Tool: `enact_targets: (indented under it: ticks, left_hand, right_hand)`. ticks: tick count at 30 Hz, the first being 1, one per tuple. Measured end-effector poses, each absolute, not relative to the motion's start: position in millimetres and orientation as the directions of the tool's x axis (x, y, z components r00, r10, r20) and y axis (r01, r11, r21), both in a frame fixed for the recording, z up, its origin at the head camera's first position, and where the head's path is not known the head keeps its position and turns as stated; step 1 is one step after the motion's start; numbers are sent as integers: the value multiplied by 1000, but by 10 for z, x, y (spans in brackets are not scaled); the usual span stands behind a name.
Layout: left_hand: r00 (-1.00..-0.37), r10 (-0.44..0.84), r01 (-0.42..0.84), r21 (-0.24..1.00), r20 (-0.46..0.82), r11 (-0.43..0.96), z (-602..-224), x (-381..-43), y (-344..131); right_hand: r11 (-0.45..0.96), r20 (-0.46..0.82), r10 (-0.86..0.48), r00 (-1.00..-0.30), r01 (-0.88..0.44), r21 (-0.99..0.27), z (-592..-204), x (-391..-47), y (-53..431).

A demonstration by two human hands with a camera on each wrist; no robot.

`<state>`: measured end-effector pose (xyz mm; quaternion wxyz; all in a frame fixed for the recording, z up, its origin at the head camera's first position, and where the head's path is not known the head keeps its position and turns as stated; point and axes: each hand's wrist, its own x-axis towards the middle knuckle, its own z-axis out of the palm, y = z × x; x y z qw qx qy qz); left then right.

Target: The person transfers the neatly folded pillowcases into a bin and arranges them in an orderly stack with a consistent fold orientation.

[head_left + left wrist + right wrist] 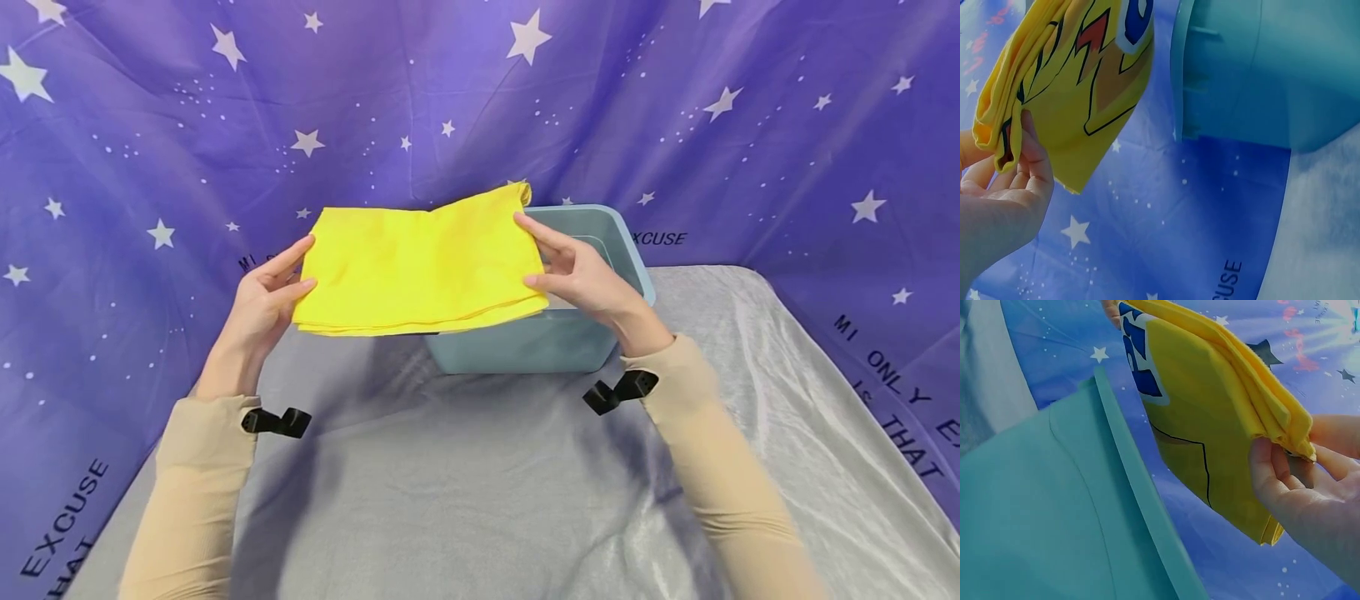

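A folded yellow cloth (420, 267), several layers thick, is held up between both hands. My left hand (262, 300) pinches its left end, thumb on the near face and fingers behind. At the opposite end my right hand (585, 271) grips it the same way. The underside, seen in the left wrist view, carries a printed pattern on the cloth (1104, 81) with black lines, red and blue. In the right wrist view blue lettering shows on the cloth (1197, 406). Behind and below it stands a blue-green plastic bin (525, 346), partly hidden by the cloth.
A grey velvety cloth covers the table (450, 483). Purple star-printed fabric (420, 100) hangs behind and at both sides. The bin's open top shows right of the yellow cloth, close to the right hand.
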<state>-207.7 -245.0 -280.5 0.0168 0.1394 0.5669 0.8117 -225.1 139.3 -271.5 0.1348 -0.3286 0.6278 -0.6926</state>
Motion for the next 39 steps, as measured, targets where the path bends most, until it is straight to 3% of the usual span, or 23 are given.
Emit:
enact_targets:
  ticks: [25,39]
  left_hand:
    - [-951,250,104,951,181,-291,-2709,-2375,-1880]
    - [-964,239,77,985,113,-156,-2650,-2530,-1631]
  right_hand:
    - [-228,263,-501,-824,-167,-959,-2637,-2228,1927]
    - [-183,153,-488,-859,-71,-981,-2565,-2296,2146]
